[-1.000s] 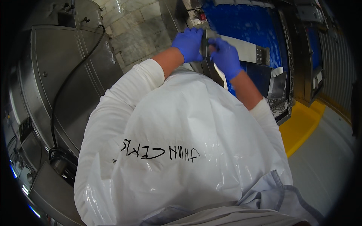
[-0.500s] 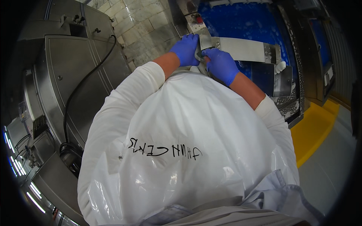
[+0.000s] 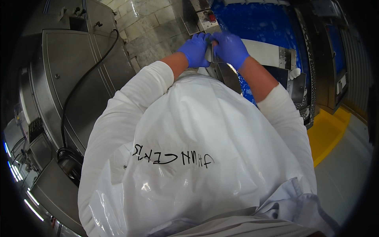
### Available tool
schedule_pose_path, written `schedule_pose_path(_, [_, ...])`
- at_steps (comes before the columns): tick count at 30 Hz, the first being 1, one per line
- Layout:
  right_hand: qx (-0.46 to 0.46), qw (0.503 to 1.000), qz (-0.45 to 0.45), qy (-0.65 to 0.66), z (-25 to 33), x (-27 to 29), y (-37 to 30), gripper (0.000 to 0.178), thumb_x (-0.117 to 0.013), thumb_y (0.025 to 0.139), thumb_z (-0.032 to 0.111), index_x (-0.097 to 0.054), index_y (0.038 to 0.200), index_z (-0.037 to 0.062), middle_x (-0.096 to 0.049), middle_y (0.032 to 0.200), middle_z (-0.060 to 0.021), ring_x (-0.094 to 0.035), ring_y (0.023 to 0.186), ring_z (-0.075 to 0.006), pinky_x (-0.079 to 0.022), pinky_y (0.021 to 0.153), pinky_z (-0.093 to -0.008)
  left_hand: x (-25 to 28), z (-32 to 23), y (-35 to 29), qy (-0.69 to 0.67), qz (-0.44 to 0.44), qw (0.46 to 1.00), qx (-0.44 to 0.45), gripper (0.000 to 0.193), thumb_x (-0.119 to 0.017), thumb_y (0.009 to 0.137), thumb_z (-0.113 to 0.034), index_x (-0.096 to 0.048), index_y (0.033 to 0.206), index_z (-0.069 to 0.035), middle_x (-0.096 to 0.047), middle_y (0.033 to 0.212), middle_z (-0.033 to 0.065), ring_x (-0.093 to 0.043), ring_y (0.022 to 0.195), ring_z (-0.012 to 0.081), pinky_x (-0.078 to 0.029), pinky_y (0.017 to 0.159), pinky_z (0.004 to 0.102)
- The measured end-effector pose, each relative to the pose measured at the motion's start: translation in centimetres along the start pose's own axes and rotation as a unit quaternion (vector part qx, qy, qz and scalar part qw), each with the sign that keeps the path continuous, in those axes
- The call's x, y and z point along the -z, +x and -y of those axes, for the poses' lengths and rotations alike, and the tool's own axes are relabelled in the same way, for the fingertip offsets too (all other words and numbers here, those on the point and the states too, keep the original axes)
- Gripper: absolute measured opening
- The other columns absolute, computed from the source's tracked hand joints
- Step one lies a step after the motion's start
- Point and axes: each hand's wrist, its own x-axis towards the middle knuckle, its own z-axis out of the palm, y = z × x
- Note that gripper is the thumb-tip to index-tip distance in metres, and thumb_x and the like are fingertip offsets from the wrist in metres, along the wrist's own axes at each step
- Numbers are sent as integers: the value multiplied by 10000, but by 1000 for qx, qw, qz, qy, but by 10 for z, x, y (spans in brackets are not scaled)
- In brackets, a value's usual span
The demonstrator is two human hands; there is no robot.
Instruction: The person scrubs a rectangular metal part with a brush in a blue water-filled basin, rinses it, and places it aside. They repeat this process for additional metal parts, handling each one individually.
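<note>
My left hand point(image 3: 195, 50), in a blue glove, is closed around the left edge of a narrow grey metal plate point(image 3: 209, 54) at the near end of the machine. My right hand point(image 3: 230, 49), also gloved in blue, is bent over the plate from the right with its fingers curled. Between the two hands, at the right fingertips, a little of a small dark-green pad point(image 3: 209, 40) shows. Most of it is hidden by the fingers, and its kind is hard to make out. The hands are close together, almost touching.
A wet blue conveyor belt point(image 3: 256, 19) with foam spots runs beyond my right hand, crossed by a pale metal plate point(image 3: 262, 52). A red button point(image 3: 212, 16) sits ahead. Steel cabinets point(image 3: 73, 71) with a black cable point(image 3: 85, 73) stand left. A yellow platform point(image 3: 327, 132) lies right.
My right hand has moved up and forward along the metal plate, carrying the green pad with it. My left hand stays almost in place. The view has shifted slightly.
</note>
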Motion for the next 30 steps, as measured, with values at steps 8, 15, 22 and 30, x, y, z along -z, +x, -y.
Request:
schedule_pose_path(8, [12, 1000, 14, 9, 6, -10, -31, 178, -616, 924, 181, -710, 1059, 113, -726, 957, -173, -710, 882, -372, -573, 790, -461, 13, -3, -6, -33, 4, 999, 9, 968, -798, 676, -357, -382, 1450, 49, -492, 1373, 267, -480, 1300, 427, -478, 1075, 452])
schedule_pose_path(15, [-50, 999, -16, -3, 0, -7, -8, 201, -613, 942, 215, -720, 1079, 116, -728, 999, -183, -710, 896, -376, -570, 806, -468, 11, -5, -6, -16, 20, 1000, 8, 969, -807, 677, -354, -380, 1457, 30, -493, 1372, 273, -475, 1308, 424, -461, 1096, 457])
schedule_pose_path(22, [-75, 997, 10, 20, 3, 4, 5, 217, -605, 952, 219, -728, 1089, 106, -721, 1051, -187, -697, 967, -385, -558, 848, -472, 3, 0, -2, -34, -22, 999, -10, 960, -808, 679, -385, -399, 1435, 41, -521, 1328, 264, -511, 1262, 420, -464, 1081, 459])
schedule_pose_path(30, [-6, 999, -33, -22, -4, -14, -21, 258, -585, 968, 228, -692, 1170, 109, -731, 994, -176, -701, 928, -390, -562, 834, -472, -2, 3, -3, -12, -61, 998, -16, 890, -793, 663, -369, -457, 1353, 82, -542, 1286, 272, -530, 1224, 420, -478, 1050, 451])
